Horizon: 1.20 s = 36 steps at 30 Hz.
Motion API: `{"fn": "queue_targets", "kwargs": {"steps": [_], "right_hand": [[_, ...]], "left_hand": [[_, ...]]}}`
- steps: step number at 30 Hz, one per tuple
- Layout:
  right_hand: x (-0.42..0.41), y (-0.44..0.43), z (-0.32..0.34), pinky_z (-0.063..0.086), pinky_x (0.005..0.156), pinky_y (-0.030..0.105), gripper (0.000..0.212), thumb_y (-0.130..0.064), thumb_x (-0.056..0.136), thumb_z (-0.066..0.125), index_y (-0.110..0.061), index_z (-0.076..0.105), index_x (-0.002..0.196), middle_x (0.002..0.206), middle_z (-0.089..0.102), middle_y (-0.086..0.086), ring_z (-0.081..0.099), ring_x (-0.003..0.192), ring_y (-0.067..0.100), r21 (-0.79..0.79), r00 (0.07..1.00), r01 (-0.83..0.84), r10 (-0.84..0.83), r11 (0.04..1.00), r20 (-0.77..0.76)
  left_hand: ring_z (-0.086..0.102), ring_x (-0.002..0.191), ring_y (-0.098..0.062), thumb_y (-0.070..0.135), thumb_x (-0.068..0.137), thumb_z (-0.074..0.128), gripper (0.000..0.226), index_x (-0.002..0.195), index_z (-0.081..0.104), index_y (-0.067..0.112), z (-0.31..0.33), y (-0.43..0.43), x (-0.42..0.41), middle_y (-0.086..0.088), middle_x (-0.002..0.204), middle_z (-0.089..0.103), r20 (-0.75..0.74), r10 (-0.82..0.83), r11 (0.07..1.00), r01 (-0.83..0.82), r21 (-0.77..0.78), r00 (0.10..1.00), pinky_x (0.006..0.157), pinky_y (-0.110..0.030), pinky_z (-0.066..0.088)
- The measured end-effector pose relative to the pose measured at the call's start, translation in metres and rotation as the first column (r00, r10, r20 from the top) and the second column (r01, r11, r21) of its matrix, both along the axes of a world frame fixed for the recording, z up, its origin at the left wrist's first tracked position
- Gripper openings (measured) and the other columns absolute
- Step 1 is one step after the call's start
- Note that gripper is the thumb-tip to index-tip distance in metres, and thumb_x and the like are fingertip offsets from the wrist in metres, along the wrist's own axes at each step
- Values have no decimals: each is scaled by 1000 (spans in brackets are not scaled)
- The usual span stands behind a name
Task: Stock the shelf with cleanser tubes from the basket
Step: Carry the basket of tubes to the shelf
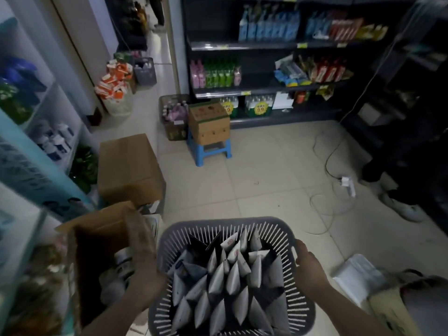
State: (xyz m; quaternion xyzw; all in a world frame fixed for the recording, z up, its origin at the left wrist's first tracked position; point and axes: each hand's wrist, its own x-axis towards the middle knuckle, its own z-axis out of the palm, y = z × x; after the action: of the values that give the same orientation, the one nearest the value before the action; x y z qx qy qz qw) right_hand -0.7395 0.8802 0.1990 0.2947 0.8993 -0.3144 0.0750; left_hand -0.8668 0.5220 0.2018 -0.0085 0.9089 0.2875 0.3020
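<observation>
Cleanser tubes [232, 275] fill the basket [225, 219], gripped at its sides by left hand [145, 281] and right hand [311, 267]; a tilt, or tripping on the floor cable [326, 166] at centre right, could spill them.

We are looking at a pale tiled floor [266, 170] that is carrying a closed cardboard box [131, 166], a blue stool [209, 152] bearing a small carton [209, 123], a wire crate of bottles [173, 117], a white power strip [348, 186], and dark shelving [242, 46].
</observation>
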Motion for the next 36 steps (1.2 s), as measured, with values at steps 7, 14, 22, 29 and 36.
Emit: {"fn": "queue_targets", "kwargs": {"steps": [7,14,22,29,36], "right_hand": [[-128,63,-8,43,65,30,51,-15,88,50,-26,31,134,93,59,7,60,78,25,65,997,39,-43,997,62],[-292,135,-21,39,65,28,48,-16,87,50,-22,35,132,88,62,11,60,77,28,43,996,-46,42,998,80],[-474,194,2,39,65,30,43,-23,87,53,-20,36,126,84,61,14,58,74,31,45,989,-140,137,989,59],[-630,221,4,41,67,31,51,-19,85,56,-20,35,132,96,62,15,60,86,34,81,983,-158,149,984,109],[-770,229,14,39,70,29,54,-22,86,58,-15,35,135,104,63,18,60,91,35,73,988,-133,127,988,83]], "left_hand": [[60,70,-17,27,93,53,7,97,54,21,-21,51,-158,-2,86,61,-78,-113,993,109,-50,991,64,-36,53],[58,107,-39,8,91,55,37,126,50,-3,0,130,-287,-24,119,60,-69,104,984,-113,-137,992,76,-30,39],[60,83,-44,38,89,55,43,99,48,-3,-32,150,-454,-22,85,58,-43,68,998,-68,-3,997,68,-48,51],[60,92,-33,30,95,51,28,103,49,3,11,203,-597,-15,95,58,-80,127,992,-126,6,989,71,-35,46],[61,101,-35,31,92,57,42,123,44,6,17,220,-753,-20,115,60,-47,104,992,-107,-61,993,77,-36,46]]}}
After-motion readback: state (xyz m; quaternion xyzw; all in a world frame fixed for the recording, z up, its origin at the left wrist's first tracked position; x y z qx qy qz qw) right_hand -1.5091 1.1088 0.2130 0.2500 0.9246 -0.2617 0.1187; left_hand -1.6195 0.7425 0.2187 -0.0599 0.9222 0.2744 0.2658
